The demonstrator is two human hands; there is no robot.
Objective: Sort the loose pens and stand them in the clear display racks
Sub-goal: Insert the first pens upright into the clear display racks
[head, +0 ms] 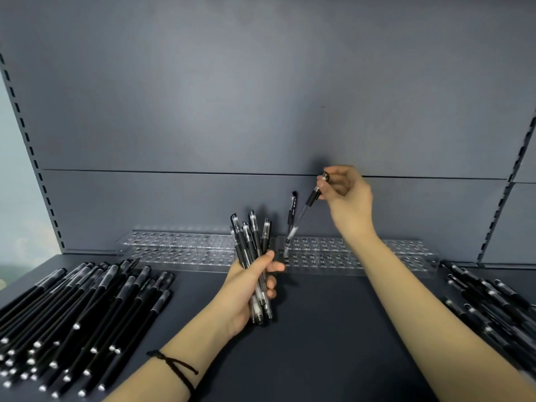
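Two clear racks, the left rack [179, 245] and the right rack [377, 256]; one standing pen [293, 210]; one tilted pen [303, 216] in the right grip [346, 192]; a bundle [253, 236] of about six in the left grip [249, 285]; two loose piles, the left pile [87, 314] of over twenty and the right pile [493, 309] too overlapped to count; one wrist cord [174, 367].

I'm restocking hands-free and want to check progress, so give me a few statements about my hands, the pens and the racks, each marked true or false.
1. The left hand grips a bunch of pens. True.
2. The right hand is empty. False: it pinches one tilted pen, whose tip is down at the clear rack.
3. One upright pen stands in that rack. True.
4. Loose pens lie only on the left of the shelf. False: there is a left pile and a right pile.
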